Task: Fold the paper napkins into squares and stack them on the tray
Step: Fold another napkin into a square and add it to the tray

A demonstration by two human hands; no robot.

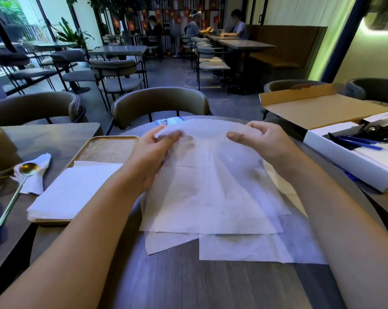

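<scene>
A thin white paper napkin (213, 175) is lifted at its far edge over the round table. My left hand (153, 155) pinches its far left corner, and my right hand (264, 141) pinches its far right corner. Its near edge rests on more unfolded napkins (251, 248) spread flat beneath it. To the left lies a wooden tray (108, 147) with a stack of folded white napkins (77, 190) on its near half.
A gold spoon (21, 181) lies on a crumpled napkin left of the tray. An open white box (353, 155) with cables and a cardboard box (318, 108) stand at the right. A blue-and-white card (168, 121) lies at the table's far edge before a chair (159, 103).
</scene>
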